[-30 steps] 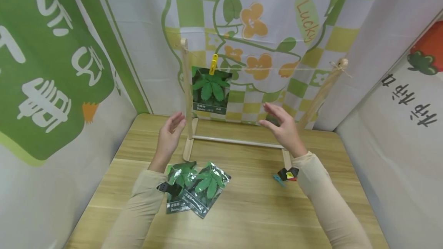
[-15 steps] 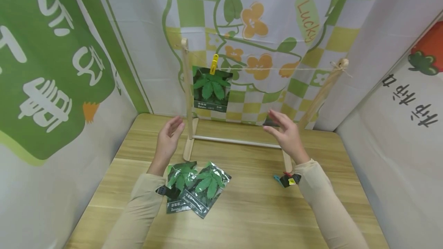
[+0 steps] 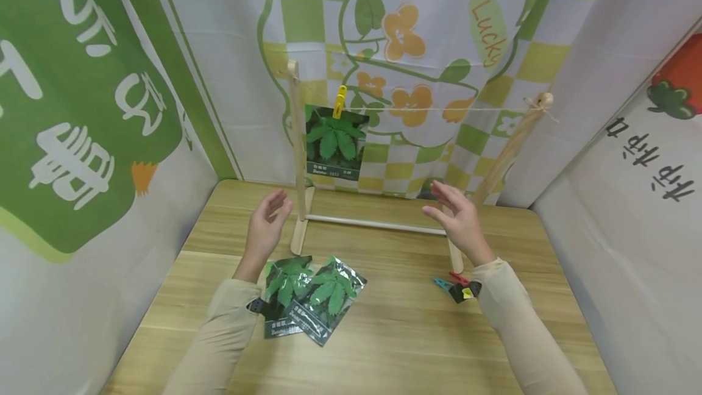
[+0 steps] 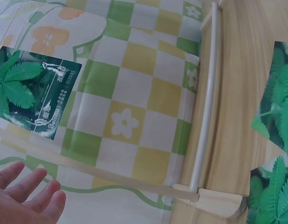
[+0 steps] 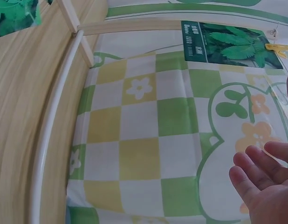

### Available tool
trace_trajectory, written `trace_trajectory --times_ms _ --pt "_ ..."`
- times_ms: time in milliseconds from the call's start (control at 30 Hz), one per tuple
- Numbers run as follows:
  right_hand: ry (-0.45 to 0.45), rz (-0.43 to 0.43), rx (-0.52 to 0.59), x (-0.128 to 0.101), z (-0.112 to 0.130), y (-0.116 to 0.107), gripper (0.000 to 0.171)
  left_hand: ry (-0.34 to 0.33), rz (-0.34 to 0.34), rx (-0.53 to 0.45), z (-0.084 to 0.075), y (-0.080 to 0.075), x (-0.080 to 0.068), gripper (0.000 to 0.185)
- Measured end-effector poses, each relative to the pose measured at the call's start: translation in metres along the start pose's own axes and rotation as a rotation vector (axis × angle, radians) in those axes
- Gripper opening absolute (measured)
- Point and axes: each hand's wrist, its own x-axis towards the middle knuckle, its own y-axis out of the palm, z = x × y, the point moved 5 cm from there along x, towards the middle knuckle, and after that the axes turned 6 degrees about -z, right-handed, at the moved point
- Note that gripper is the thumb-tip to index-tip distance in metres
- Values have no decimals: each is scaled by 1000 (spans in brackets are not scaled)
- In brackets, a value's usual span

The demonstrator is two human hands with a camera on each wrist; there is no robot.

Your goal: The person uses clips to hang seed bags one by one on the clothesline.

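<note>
A green packet with a leaf picture (image 3: 334, 145) hangs from the string (image 3: 439, 110) of a wooden rack (image 3: 297, 139), clipped by a yellow clothespin (image 3: 339, 102). My left hand (image 3: 265, 227) hovers beside the rack's left post, fingers loosely bent and holding nothing. Near the right post, my right hand (image 3: 459, 224) is also raised, with nothing in it. Both wrist views show relaxed fingers, apart from the hanging packet (image 4: 34, 91). Two similar packets, one (image 3: 285, 288) partly under the other (image 3: 331, 297), lie on the table below the left hand.
A blue clothespin (image 3: 442, 285) and a red clothespin (image 3: 459, 278) lie by the right wrist, partly covered by its black strap. A white bar (image 3: 378, 224) joins the rack's feet. Printed curtains (image 3: 395, 29) stand behind and on both sides of the wooden table (image 3: 400, 334).
My right hand has drifted right and a little down, showing more of the red clothespin. My left hand has dropped slightly. The hanging packet has swayed slightly.
</note>
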Motion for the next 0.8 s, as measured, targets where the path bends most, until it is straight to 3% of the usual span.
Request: trace_trajectory --times_ms 167,800 --pt "1 -1 21 -4 -4 -2 58 3 -8 37 5 -4 -1 56" --pt "188 -19 -32 -33 -39 -18 59 -53 -13 80 30 -9 -10 60"
